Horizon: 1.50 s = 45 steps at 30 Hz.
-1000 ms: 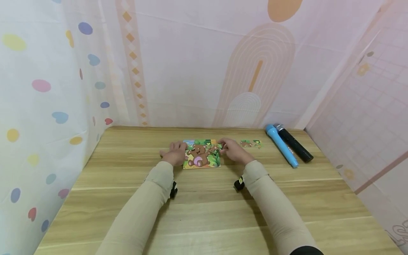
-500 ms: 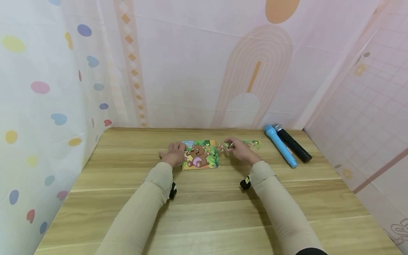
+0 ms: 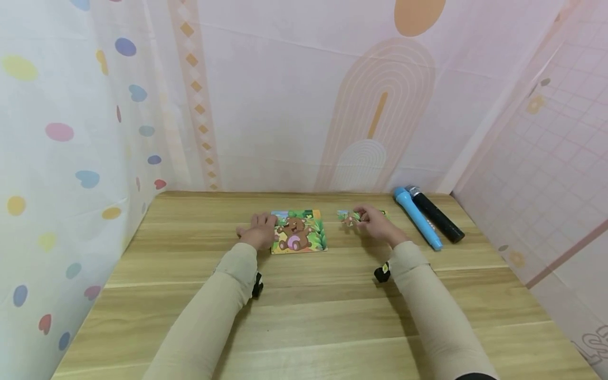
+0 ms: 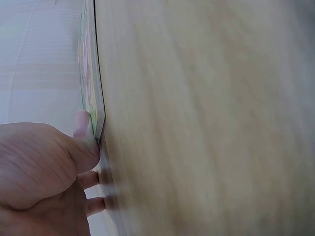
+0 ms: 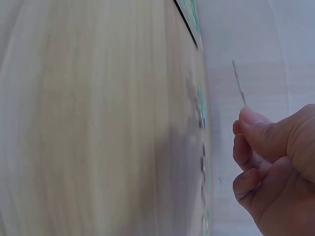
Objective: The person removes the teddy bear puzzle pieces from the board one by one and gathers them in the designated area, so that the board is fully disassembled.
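A puzzle board [image 3: 298,235] with a brown bear picture lies flat near the middle of the table's far half. My left hand [image 3: 258,230] rests at its left edge; in the left wrist view the thumb [image 4: 82,123] touches the board's corner and the other fingers reach to the table. Off to the right, my right hand [image 3: 377,224] pinches a thin puzzle piece [image 5: 238,81] between thumb and fingers. The right wrist view shows that piece edge-on, raised off the table. Other loose pieces [image 5: 202,108] lie beneath, partly hidden by the right hand in the head view.
A light-blue microphone [image 3: 419,217] and a black one [image 3: 437,215] lie side by side at the far right of the wooden table [image 3: 304,316]. A patterned cloth [image 3: 271,105] hangs behind the table's back edge.
My right hand has moved right, away from the board's upper right corner, carrying the puzzle piece over towards the loose pieces. The left hand has stayed at the board's left edge.
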{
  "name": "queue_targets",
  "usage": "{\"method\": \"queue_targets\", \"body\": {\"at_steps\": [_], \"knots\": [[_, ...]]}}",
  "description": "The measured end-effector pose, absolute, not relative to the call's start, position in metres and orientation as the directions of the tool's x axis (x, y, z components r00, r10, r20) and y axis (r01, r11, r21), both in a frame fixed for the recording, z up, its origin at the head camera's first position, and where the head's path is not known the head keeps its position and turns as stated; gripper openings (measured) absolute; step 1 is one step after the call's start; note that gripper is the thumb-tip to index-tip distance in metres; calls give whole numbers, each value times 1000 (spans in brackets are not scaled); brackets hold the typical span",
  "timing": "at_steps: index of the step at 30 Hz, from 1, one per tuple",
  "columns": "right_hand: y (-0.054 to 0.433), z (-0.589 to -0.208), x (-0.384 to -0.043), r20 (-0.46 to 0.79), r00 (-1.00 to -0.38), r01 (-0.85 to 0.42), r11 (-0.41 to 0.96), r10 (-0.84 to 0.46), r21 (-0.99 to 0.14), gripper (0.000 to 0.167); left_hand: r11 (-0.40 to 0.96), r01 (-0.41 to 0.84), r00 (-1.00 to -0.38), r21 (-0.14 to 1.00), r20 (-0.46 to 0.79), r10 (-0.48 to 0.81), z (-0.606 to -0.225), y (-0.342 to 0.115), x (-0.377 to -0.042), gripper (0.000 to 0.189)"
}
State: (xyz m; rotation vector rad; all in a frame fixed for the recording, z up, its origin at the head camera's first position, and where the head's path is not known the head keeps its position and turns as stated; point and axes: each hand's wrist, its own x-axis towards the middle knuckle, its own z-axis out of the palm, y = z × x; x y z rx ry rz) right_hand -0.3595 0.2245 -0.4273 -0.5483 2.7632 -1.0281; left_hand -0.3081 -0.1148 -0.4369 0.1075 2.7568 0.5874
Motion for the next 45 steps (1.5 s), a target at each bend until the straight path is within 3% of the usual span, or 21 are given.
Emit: {"method": "queue_targets", "body": {"at_steps": [22, 28, 45], "knots": [[303, -438, -359, -27, -950, -236, 774, -310, -587, 38, 914, 3, -946, 407, -294, 135, -445, -118, -316, 47], [309, -441, -356, -41, -955, -209, 767, -293, -606, 37, 911, -9, -939, 411, -317, 134, -455, -120, -325, 50], [317, -440, -354, -25, -947, -254, 793, -321, -554, 33, 913, 13, -950, 409, -280, 139, -441, -117, -311, 46]]}}
